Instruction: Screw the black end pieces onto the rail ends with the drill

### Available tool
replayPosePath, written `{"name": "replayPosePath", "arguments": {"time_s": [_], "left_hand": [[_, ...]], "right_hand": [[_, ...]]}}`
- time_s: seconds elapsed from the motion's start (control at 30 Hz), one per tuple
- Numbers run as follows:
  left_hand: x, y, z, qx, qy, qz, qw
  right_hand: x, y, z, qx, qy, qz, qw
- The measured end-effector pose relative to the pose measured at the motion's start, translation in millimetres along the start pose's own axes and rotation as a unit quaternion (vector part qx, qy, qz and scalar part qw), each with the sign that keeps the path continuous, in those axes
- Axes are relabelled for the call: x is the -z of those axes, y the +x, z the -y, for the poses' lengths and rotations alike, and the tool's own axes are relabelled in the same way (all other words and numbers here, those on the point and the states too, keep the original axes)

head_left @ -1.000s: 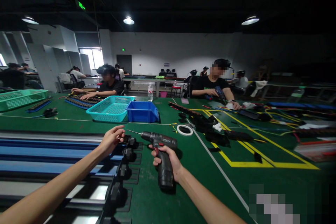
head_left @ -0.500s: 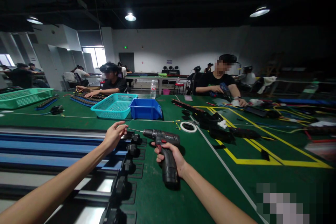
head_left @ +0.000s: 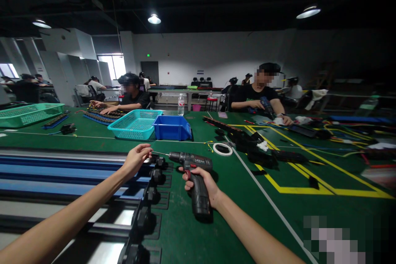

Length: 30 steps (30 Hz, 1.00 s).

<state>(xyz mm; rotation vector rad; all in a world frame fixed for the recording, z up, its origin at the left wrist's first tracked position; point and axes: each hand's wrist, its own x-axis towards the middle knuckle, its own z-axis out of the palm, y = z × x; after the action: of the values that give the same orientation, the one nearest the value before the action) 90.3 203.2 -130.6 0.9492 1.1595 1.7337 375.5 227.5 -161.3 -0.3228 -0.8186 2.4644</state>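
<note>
A black and red cordless drill [head_left: 200, 198] is held upright by its handle in my right hand [head_left: 204, 183], its long thin bit pointing left. My left hand [head_left: 138, 160] has its fingertips pinched together at the tip of that bit; whatever small thing is between them is too small to make out. Below my left forearm lie long blue and silver panels [head_left: 71, 186] with black end fittings [head_left: 151, 196] along their right side.
Beyond my hands stand a turquoise basket [head_left: 136, 126], a blue bin [head_left: 173, 128] and a bottle [head_left: 181, 105]. A white tape ring [head_left: 222, 152] lies right of the drill, near dark parts. Two people work across the green table [head_left: 247, 222].
</note>
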Motion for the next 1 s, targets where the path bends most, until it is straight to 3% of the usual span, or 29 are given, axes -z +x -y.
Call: {"name": "replayPosePath", "arguments": {"time_s": [0.47,0.63,0.7,0.8,0.9,1.0], "left_hand": [[4.6,0,6,-0.021,0.085,0.034,0.996],[-1.9,-6,-1,-0.072,0.201,0.032,0.976],[-2.2,-9,-4,-0.115,0.284,0.023,0.952],[0.3,-12,-6,-0.17,0.437,0.029,0.883],[4.3,-14,-7,-0.161,0.569,0.078,0.802],[8.1,-15,-7,-0.119,0.647,0.118,0.744]], "right_hand": [[-2,-2,1,-0.001,-0.009,-0.016,1.0],[-1,-3,0,0.018,-0.006,-0.03,0.999],[0,-4,0,0.03,-0.007,-0.029,0.999],[3,-8,2,0.039,0.003,-0.029,0.999],[6,-17,6,0.036,0.02,-0.028,0.999],[7,-29,10,0.023,0.028,-0.04,0.999]]}}
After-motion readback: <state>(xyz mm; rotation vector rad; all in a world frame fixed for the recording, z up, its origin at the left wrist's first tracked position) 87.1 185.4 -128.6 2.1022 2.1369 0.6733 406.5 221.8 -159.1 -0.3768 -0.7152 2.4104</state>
